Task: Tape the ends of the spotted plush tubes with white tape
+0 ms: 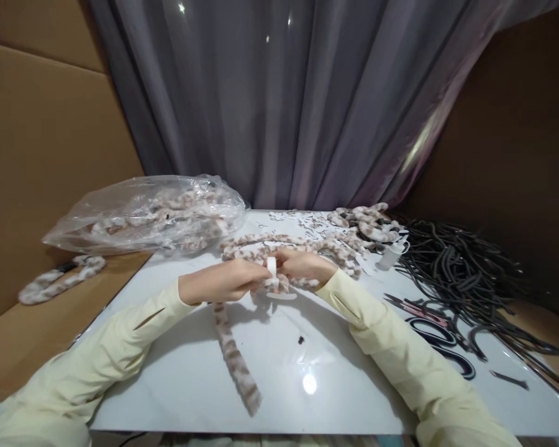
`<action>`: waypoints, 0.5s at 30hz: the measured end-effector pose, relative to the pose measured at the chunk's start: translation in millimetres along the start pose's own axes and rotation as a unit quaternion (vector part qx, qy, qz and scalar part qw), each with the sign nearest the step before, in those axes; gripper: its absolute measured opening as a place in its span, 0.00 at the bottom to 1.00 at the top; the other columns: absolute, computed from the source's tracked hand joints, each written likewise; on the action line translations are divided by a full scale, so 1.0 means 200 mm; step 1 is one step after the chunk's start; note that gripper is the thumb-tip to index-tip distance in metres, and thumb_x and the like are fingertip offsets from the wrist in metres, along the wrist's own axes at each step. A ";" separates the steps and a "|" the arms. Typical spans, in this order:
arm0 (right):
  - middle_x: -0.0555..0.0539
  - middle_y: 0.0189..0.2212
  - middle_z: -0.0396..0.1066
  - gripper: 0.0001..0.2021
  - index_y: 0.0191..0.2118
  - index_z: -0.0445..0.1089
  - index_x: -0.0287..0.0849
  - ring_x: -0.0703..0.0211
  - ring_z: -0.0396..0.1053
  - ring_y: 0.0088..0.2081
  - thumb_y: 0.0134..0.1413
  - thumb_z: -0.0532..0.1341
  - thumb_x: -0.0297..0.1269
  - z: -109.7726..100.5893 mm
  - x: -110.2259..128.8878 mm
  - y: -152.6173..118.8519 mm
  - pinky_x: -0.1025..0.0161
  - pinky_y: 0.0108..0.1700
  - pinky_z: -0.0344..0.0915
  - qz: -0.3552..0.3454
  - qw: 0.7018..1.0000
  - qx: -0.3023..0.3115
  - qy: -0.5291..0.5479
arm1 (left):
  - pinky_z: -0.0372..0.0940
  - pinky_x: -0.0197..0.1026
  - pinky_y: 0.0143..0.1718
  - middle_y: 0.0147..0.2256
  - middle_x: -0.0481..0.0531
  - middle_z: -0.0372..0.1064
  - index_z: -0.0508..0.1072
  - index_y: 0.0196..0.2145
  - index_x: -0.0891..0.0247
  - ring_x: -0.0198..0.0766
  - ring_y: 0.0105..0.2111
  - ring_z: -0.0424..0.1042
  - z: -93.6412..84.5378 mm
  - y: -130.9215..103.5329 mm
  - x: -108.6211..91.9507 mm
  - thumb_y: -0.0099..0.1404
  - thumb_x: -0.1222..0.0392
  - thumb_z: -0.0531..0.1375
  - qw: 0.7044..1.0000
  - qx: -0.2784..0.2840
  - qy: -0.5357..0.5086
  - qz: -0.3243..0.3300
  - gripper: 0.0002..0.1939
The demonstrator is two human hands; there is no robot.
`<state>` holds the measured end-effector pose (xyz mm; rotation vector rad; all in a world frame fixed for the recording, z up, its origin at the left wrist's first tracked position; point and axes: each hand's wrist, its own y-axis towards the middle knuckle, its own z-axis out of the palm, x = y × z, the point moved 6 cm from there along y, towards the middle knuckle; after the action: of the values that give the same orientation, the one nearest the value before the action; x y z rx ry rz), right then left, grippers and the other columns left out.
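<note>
Near the middle of the white table (pixel 326 397), my left hand (pixel 230 278) and my right hand (pixel 302 266) meet with closed fingers. Between them is a white strip (pixel 272 273), looped upright. My right fingertips pinch at the strip's upper right side. The left fingertips press together at its left side, around the end of a fluffy brown-and-white strip (pixel 235 360) that seems to hang down toward the table's front. A small curved white piece (pixel 282 296) shows just below the hands.
A clear plastic bag (pixel 121 205) of fluffy loops lies back left; one loop (pixel 51 288) is beside it. Fluffy strips (pixel 340 245) and scraps lie behind my hands. At right are a white bottle (pixel 392 254), black cords (pixel 456 267) and scissors (pixel 419 310).
</note>
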<state>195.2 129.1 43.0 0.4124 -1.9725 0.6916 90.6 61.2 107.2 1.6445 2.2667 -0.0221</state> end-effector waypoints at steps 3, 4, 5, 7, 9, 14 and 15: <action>0.46 0.30 0.71 0.17 0.39 0.67 0.35 0.64 0.67 0.24 0.39 0.53 0.17 -0.04 0.03 -0.02 0.68 0.27 0.64 -0.006 0.997 -0.047 -0.066 | 0.59 0.31 0.30 0.26 0.51 0.73 0.70 0.36 0.66 0.33 0.25 0.70 0.01 0.01 0.06 0.65 0.69 0.48 0.992 0.009 -0.111 -0.053 0.11; 0.44 0.34 0.71 0.17 0.40 0.67 0.35 0.63 0.68 0.27 0.42 0.53 0.18 -0.06 0.06 -0.05 0.67 0.30 0.64 -0.017 0.993 -0.075 -0.087 | 0.59 0.31 0.29 0.25 0.50 0.73 0.71 0.35 0.66 0.32 0.24 0.69 0.02 0.02 0.08 0.65 0.68 0.49 0.988 0.012 -0.134 -0.074 0.11; 0.43 0.37 0.71 0.16 0.41 0.67 0.35 0.62 0.68 0.31 0.45 0.54 0.19 -0.09 0.10 -0.08 0.67 0.33 0.64 -0.031 0.989 -0.104 -0.104 | 0.59 0.30 0.28 0.24 0.49 0.73 0.71 0.35 0.66 0.31 0.22 0.69 0.02 0.01 0.09 0.65 0.68 0.49 0.984 0.013 -0.151 -0.093 0.11; 0.42 0.40 0.70 0.11 0.41 0.69 0.35 0.60 0.67 0.37 0.51 0.55 0.25 -0.11 0.19 -0.15 0.66 0.38 0.62 -0.068 0.979 -0.131 -0.140 | 0.57 0.30 0.25 0.22 0.49 0.73 0.72 0.34 0.67 0.30 0.18 0.66 0.02 0.01 0.11 0.65 0.65 0.50 0.976 0.013 -0.178 -0.125 0.11; 0.44 0.36 0.72 0.09 0.38 0.72 0.36 0.59 0.67 0.36 0.52 0.58 0.34 -0.07 0.27 -0.22 0.67 0.37 0.60 -0.114 0.969 -0.076 -0.208 | 0.56 0.30 0.23 0.22 0.48 0.72 0.72 0.32 0.67 0.29 0.17 0.63 0.01 0.00 0.10 0.65 0.62 0.50 0.968 0.016 -0.205 -0.145 0.12; 0.47 0.27 0.72 0.08 0.34 0.74 0.34 0.63 0.64 0.26 0.48 0.63 0.33 0.03 0.32 -0.28 0.68 0.29 0.55 -0.143 0.931 -0.035 -0.334 | 0.53 0.30 0.19 0.19 0.46 0.70 0.70 0.29 0.66 0.27 0.14 0.57 0.00 0.00 0.09 0.65 0.59 0.51 0.947 0.023 -0.262 -0.185 0.12; 0.48 0.25 0.71 0.07 0.33 0.74 0.34 0.64 0.63 0.25 0.48 0.63 0.32 0.04 0.31 -0.28 0.68 0.28 0.54 -0.145 0.928 -0.043 -0.341 | 0.53 0.30 0.19 0.19 0.46 0.69 0.70 0.29 0.66 0.27 0.14 0.56 0.00 0.00 0.09 0.65 0.59 0.51 0.942 0.022 -0.270 -0.196 0.12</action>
<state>190.0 80.8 111.4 0.9685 -2.4994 0.2797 84.8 77.9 100.9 1.0070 2.1109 -0.5530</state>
